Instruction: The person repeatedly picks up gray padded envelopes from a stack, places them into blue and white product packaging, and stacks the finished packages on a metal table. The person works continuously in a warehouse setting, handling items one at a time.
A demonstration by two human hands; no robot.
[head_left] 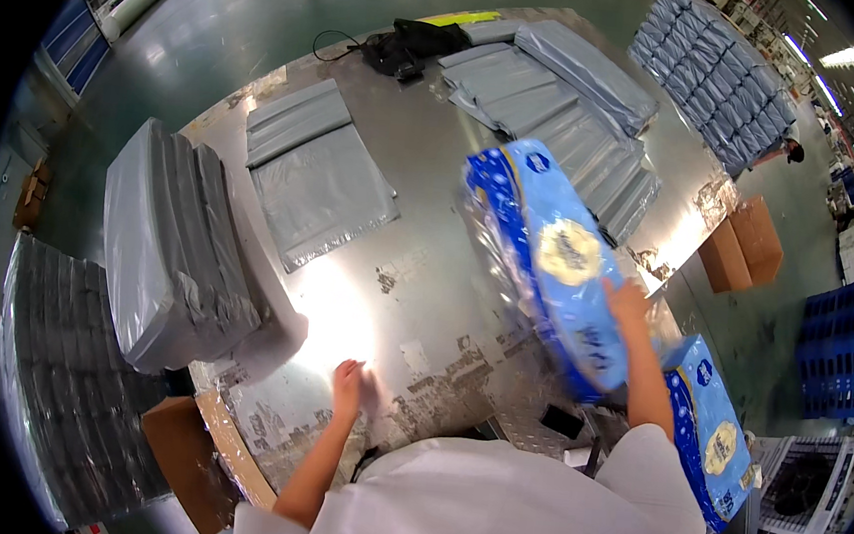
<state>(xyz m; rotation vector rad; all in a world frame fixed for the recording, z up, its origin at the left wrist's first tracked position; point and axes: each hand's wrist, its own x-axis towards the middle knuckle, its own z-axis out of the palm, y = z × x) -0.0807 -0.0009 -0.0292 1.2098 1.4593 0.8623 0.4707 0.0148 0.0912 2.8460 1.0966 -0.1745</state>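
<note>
- Shiny, crinkly plastic on long, boxy blue pack
- Held in right hand by right edge, mostly left of grip
- Loose, empty left hand

Factory hall, wrapped stacks, strip lights

Plastic-wrapped pack is light blue with a cream circle, deep-blue side speckled white. The plastic bags are plain grey, bench silvery with brownish blotches, floor kinda dark green.
</note>
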